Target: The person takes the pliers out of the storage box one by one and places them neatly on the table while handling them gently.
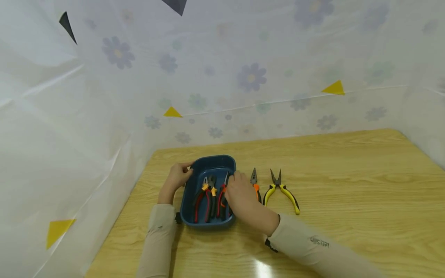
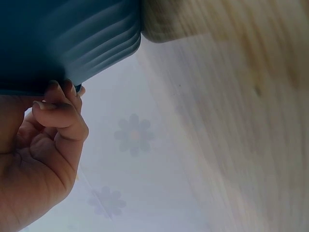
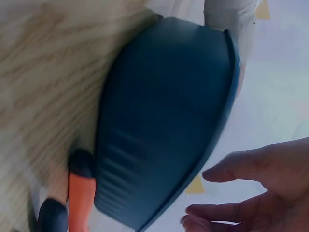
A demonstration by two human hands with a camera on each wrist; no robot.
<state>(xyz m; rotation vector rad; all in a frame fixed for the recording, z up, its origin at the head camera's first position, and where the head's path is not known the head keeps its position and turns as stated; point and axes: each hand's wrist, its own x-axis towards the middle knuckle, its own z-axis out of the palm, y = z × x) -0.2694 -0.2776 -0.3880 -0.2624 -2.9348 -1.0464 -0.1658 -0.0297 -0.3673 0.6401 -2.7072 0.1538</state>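
A blue rectangular tray (image 1: 208, 225) lies on the table with several pliers inside. My left hand (image 1: 178, 177) pinches its left rim; in the left wrist view the curled fingers (image 2: 60, 116) meet the rim. Over the right rim is my right hand (image 1: 240, 195), thumb and fingers apart and nothing between them in the right wrist view. It partly covers red-and-black pliers (image 1: 221, 200) in the tray. Left of those lie other red-and-black pliers (image 1: 199, 204) and a pair with black-and-yellow handles (image 1: 213, 200).
Right of the tray, on the wooden table (image 1: 347, 193), lie orange-handled long-nose pliers (image 1: 254, 178), partly hidden by my right hand. Beside them, yellow-and-black long-nose pliers (image 1: 277, 187) lie with handles spread. A flower-patterned sheet (image 1: 215, 77) hangs behind the table.
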